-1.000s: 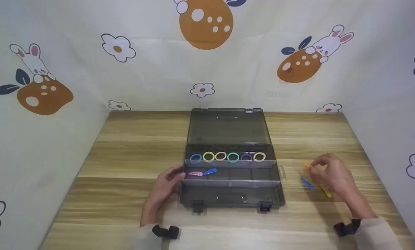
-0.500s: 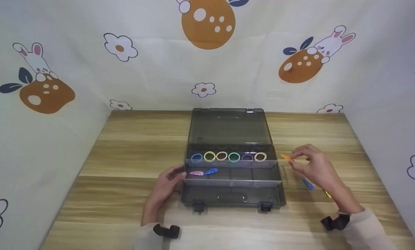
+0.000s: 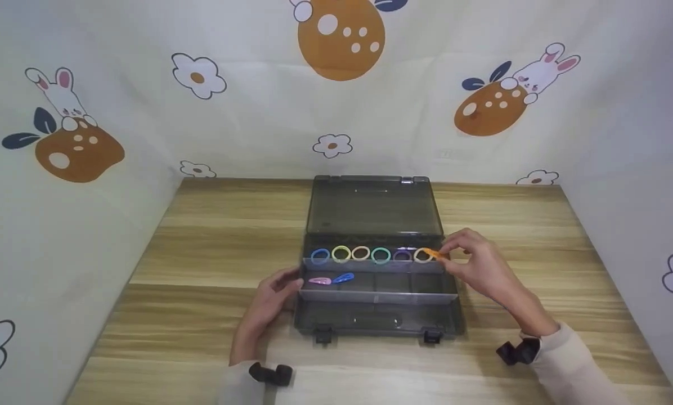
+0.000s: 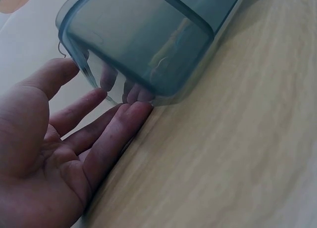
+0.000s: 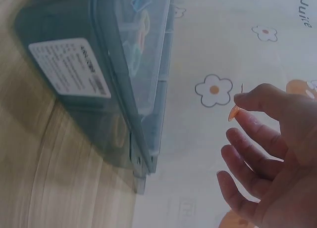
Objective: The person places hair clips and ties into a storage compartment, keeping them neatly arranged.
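Note:
My right hand (image 3: 485, 267) pinches an orange snap hair clip (image 3: 433, 253) between thumb and index finger. In the head view the clip overlaps the box's back right corner, in front of the cream hair tie (image 3: 424, 248). The right wrist view shows the clip (image 5: 234, 112) at the fingertips, the other fingers loosely bent. My left hand (image 3: 270, 298) touches the left wall of the dark, see-through box (image 3: 370, 329) with nearly straight fingers. A pink hair clip (image 3: 319, 280) and a blue hair clip (image 3: 344, 278) lie in the middle row, at its left.
Several coloured hair ties, such as a green one (image 3: 381, 255), stand along the back row. The lid (image 3: 375, 205) is raised behind the box, and two latches (image 3: 323, 336) hang at its front. Wooden table (image 3: 212, 236) surrounds it, with a patterned cloth (image 3: 258, 124) behind.
My right hand has carried the orange hair clip left from the table to over the box. Its forearm now covers the loose blue and yellow clips on the table. My left hand stays put.

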Tool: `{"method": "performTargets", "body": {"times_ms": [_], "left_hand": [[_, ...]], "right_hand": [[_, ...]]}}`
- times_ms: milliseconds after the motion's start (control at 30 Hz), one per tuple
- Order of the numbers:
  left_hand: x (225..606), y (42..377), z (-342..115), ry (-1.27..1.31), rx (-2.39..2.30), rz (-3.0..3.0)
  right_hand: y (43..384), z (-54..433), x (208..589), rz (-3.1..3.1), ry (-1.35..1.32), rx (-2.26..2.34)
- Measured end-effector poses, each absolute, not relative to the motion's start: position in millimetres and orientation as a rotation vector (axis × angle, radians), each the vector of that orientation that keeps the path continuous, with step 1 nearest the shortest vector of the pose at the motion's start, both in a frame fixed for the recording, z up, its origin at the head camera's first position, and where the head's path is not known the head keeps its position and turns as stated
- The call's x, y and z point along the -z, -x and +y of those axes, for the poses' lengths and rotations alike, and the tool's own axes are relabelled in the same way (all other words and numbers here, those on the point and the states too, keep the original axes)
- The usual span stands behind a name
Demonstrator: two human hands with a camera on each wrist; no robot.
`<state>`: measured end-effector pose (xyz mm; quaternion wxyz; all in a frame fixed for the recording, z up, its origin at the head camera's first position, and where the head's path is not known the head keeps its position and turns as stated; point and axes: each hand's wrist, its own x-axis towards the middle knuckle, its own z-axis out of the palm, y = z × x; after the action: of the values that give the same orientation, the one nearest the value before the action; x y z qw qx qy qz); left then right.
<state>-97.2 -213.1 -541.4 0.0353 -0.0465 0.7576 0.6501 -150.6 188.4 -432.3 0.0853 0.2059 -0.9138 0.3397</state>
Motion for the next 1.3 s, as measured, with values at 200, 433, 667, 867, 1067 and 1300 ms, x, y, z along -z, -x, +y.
{"method": "performTargets", "body": {"times_ms": [200,433,667,867,1067,1300], "left_hand": [[542.6,97.6,-213.1,0.144,-1.990,2.336],[542.7,98.2,-213.1,0.149,-2.008,2.316],[541.7,97.4,-212.4,0.174,-2.042,2.287],[541.8,98.2,-211.7,0.173,-2.036,2.294],[542.6,98.2,-212.4,0.166,-2.013,2.293],[542.1,98.5,-211.9,0.163,-2.008,2.313]], "right_hand": [[150.1,169.8,441.7,-2.721,-0.706,-1.006],[150.8,148.3,449.0,-2.722,-0.822,-0.964],[158.7,131.4,442.0,-2.720,-0.901,-0.879],[168.5,120.5,439.3,-2.720,-0.978,-0.902],[179.3,111.0,441.2,-2.697,-1.066,-0.950],[188.1,101.1,447.3,-2.680,-1.177,-0.886]]}}
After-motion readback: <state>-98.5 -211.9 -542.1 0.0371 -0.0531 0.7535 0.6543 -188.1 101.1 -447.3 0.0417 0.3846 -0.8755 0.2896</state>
